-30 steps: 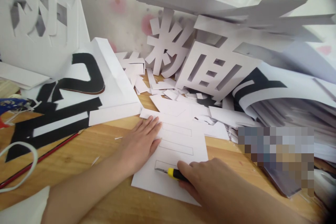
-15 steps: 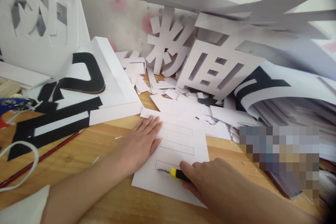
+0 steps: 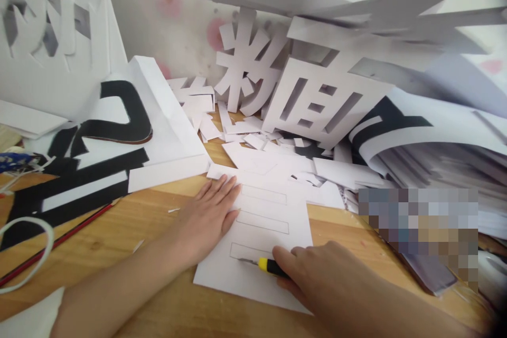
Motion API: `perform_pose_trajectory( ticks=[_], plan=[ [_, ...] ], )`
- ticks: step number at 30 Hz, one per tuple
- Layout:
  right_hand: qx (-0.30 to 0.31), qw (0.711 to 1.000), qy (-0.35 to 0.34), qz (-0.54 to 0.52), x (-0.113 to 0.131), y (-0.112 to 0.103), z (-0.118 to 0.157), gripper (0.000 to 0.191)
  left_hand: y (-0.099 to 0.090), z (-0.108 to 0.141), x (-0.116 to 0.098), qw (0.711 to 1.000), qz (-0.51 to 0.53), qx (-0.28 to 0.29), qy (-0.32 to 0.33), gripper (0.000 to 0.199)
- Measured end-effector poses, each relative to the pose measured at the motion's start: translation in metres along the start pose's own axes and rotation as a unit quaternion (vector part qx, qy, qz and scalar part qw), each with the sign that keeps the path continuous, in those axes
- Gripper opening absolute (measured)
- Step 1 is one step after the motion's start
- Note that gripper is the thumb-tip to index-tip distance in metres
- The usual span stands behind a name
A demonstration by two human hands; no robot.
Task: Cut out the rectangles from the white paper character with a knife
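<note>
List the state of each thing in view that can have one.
Left hand: open, palm down on the sheet
Right hand: closed around the cutter
Cutter: blade out
White sheet: flat, rectangles drawn on it
Pencil: lying down, sharpened
White cord: looped
Cut-out characters: propped upright
Paper scraps: scattered

I view a craft work area, indicated by a wooden tabletop (image 3: 166,248) that carries a utility knife (image 3: 269,265), a red-and-black pencil (image 3: 71,233) and a white sheet (image 3: 253,269) marked with drawn rectangles. Further indicators are the white cut-out characters (image 3: 317,100) standing at the rear, the paper offcuts (image 3: 253,141) scattered in front of them, and the black cut-out shapes (image 3: 130,116) at the left. The wall (image 3: 146,10) behind bears a pink blotched pattern; from this view I cannot determine whether the room belongs to a home or a workshop.
</note>
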State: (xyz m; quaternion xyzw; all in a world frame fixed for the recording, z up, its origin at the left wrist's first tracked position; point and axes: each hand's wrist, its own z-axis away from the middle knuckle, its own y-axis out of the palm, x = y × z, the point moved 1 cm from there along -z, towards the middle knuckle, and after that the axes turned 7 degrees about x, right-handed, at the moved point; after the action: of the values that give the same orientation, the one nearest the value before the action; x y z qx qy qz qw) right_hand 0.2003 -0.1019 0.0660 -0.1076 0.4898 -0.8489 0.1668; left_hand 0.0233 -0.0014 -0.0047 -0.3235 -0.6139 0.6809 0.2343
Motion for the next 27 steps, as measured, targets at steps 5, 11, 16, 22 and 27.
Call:
perform_pose_trajectory(
  ticks=[5,11,16,22,27],
  plan=[
    [-0.036,0.999,-0.036,0.0,-0.006,0.011,0.001,0.017,-0.002,0.0,-0.001,1.0,0.0,0.005,0.0,0.053],
    [-0.032,0.998,-0.019,0.048,-0.005,0.013,0.003,0.026,-0.004,-0.001,-0.001,1.0,-0.002,0.016,-0.011,0.052],
    [-0.038,0.998,-0.032,0.025,-0.008,0.017,0.006,0.02,-0.003,-0.001,-0.001,1.0,-0.012,0.01,-0.009,0.051],
    [-0.035,0.999,-0.015,0.022,-0.011,0.018,0.009,0.014,-0.002,0.0,0.0,1.0,-0.001,0.0,-0.004,0.051],
    [-0.036,0.999,-0.013,0.013,-0.013,0.019,0.008,0.012,-0.001,0.0,0.0,1.0,-0.003,-0.005,0.0,0.05]
  ],
)
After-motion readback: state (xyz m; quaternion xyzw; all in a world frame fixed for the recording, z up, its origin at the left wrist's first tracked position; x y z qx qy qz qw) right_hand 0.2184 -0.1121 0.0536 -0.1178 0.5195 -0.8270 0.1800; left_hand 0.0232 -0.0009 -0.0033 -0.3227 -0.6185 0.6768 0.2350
